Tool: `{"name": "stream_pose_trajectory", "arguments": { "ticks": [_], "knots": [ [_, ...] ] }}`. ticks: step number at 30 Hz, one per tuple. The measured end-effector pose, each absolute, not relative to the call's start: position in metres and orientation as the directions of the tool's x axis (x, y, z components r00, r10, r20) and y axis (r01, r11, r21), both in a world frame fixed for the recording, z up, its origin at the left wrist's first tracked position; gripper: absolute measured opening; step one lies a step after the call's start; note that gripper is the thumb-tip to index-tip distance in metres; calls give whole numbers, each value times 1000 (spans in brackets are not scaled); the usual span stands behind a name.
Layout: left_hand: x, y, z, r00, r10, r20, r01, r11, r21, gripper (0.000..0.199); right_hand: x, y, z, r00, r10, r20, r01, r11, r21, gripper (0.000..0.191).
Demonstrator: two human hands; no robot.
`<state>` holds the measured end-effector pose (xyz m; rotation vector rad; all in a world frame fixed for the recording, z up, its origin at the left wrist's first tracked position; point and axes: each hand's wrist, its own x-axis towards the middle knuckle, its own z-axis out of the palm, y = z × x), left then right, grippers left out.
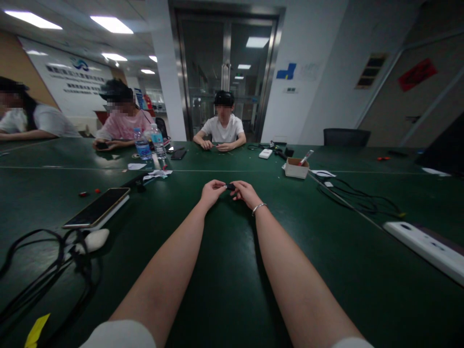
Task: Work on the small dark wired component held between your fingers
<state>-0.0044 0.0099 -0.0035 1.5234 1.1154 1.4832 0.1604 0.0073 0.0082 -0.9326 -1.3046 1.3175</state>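
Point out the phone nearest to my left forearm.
The gold-edged phone, screen up on top of a flat white object; the other phone lies farther off, beside the water bottles.

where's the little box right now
In the head view, the little box sits right of the hands, beside the white papers.

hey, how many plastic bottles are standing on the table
2. Both stand toward the left, beyond the pale seam of the green table: the blue-capped bottle, and right beside it, on its right, the other bottle. More could be hidden behind people or things.
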Motion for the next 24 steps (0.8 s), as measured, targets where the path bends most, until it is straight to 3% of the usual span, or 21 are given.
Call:
{"name": "stream_pose_trajectory", "arguments": {
  "ticks": [4, 9, 13, 17, 22, 24],
  "knots": [
    [-4, 9, -3, -51, 930, 364, 104, -357, 928, 20, 161, 7, 8, -174, 975, 141, -185, 108, -977, 24],
    [-4, 6, 0, -54, 930, 364, 114, -357, 927, 19, 161, 7, 9, -165, 980, 110, -147, 85, -985, 15],
    [-4, 5, 2, -69, 938, 340, 110, -332, 937, 19, 161, 6, 9, -182, 975, 129, -178, 97, -979, 26],
    [-3, 5, 2, -70, 934, 350, 97, -343, 934, 18, 161, 6, 10, -176, 979, 107, -146, 81, -986, 20],
    [-4, 6, 1, -77, 932, 354, 109, -345, 932, 19, 161, 5, 11, -171, 975, 142, -158, 116, -981, 35],
    [-4, 7, -1, -73, 932, 356, 114, -347, 931, 19, 160, 4, 12, -163, 979, 123, -150, 99, -984, 30]
  ]
}}
